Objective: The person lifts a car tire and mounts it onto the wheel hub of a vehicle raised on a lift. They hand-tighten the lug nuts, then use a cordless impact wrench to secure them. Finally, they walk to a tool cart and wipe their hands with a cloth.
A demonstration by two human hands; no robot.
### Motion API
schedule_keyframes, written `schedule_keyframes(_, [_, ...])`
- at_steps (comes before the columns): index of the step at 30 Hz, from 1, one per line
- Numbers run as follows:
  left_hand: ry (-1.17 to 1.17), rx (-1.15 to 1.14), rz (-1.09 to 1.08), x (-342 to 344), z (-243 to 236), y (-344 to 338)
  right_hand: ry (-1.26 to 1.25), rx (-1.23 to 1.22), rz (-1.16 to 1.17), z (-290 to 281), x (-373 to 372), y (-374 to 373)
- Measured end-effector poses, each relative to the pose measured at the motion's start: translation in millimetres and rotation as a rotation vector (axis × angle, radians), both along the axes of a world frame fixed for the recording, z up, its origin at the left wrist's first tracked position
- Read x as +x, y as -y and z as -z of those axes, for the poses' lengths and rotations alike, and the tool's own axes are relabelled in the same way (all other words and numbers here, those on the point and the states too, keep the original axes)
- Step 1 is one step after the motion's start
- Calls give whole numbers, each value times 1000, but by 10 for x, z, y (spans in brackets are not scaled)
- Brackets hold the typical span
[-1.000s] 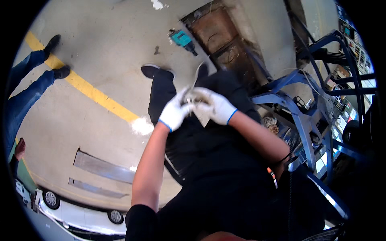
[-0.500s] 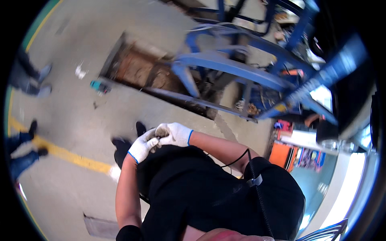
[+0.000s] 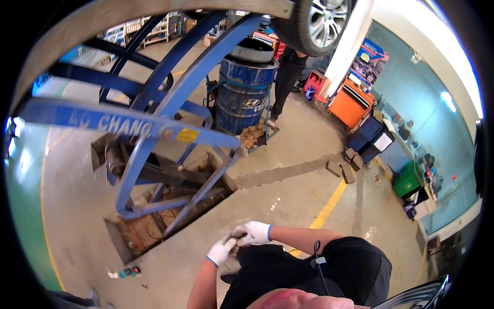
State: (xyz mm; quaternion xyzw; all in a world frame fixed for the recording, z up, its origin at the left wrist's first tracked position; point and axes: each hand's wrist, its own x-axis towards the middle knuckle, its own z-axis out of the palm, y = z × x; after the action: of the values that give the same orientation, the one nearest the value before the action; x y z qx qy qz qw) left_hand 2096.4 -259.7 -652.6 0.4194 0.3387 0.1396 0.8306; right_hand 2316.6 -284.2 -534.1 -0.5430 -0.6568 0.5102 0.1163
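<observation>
Two white gloves (image 3: pixel 259 232) have blue edges and grubby tips. One is on the left grip (image 3: pixel 221 251), one on the right grip (image 3: pixel 252 234); they touch. Anything between them is hidden.

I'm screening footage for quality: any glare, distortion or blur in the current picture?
Head view: white glare on the teal glass wall; head view: fisheye bowing in the overhead beam, black corners; head view: little smear on the left hand and right hand, though detail between them is unclear.
</observation>
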Motion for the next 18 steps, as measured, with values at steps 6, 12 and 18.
schedule_keyframes(6, [-66, 82, 260, 1814, -165, -121, -125, -44, 220, 74, 1804, 409])
schedule_keyframes(12, [-21, 115, 413, 4221, -821, -337, -187, 8, 517, -216, 3955, 617])
schedule_keyframes(18, [168, 267, 294, 6063, -1039, -858, -258, 79, 782, -894, 5612, 247])
